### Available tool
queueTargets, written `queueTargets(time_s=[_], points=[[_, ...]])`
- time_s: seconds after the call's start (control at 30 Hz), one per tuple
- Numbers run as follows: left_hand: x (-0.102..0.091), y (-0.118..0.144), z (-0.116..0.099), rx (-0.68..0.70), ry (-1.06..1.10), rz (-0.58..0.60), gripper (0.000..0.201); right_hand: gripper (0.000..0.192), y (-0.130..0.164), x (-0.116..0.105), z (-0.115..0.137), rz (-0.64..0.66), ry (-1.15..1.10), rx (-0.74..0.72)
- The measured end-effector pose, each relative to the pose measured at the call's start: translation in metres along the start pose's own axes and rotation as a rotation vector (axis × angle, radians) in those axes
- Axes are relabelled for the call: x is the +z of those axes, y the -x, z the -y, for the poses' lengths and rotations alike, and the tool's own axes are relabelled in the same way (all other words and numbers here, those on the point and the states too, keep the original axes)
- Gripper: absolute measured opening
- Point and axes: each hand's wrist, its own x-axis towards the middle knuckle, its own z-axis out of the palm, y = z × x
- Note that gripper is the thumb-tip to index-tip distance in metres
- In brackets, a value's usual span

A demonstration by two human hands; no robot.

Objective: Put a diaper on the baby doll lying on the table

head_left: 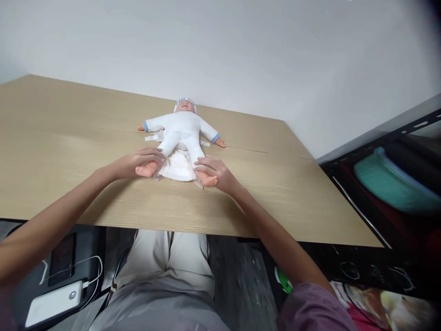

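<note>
While a plain, pale grey wall [220,50] rises beyond the fingers, a broad, light-tan, wood-grained worktop [86,110] spreads beneath them and out to either side. On it, a baby doll [182,123] in a white suit with blue cuffs and a white, blue-lettered cap lies face up, its body just beyond and between the fingers, its head farthest from them, its arms flung wide.

A soft, white, open diaper [177,166] lies flat between the two sets of fingers, its near end reaching out past the parted legs and its far part apparently under the hips. The left hand [138,161] and right hand [218,172] each grasp a lower leg near the ankle, fingers laid across the top; how firmly they press cannot be told.

Bare, peach-coloured feet [146,169] poke out just beside the fingers. Farther off, narrow white fastening tabs [151,138] stick out on both sides of the waist, touched by neither hand. The diaper appears opened and in place beneath the doll; its front is not folded up, and the tabs look unfastened.
</note>
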Motion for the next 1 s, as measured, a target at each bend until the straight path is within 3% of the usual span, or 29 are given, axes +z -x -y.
queueTargets(time_s=[0.17,0.37,0.53,0.67,0.77,0.93,1.0], points=[[0.016,0.006,0.010,0.017,-0.046,0.062,0.036,0.044,0.015,0.016,-0.015,0.038,0.057,-0.010],[0.019,0.006,0.015,0.046,-0.063,0.083,0.044,0.043,0.018,0.010,-0.012,0.057,0.046,-0.031],[0.011,0.003,0.004,-0.013,-0.044,0.134,0.043,0.048,0.024,0.001,-0.007,0.098,-0.012,0.046],[0.016,-0.003,-0.010,-0.052,-0.143,0.116,0.038,0.056,0.028,-0.008,-0.004,0.110,-0.086,0.091],[0.028,-0.007,-0.015,-0.073,-0.197,0.044,0.048,0.059,0.024,-0.018,0.006,0.160,-0.118,0.094],[0.044,-0.012,-0.016,-0.122,-0.255,-0.008,0.026,0.059,0.007,-0.020,0.040,0.208,0.038,0.154],[0.045,-0.015,-0.016,-0.137,-0.267,-0.018,0.021,0.072,0.001,-0.009,0.051,0.182,0.136,0.194]])
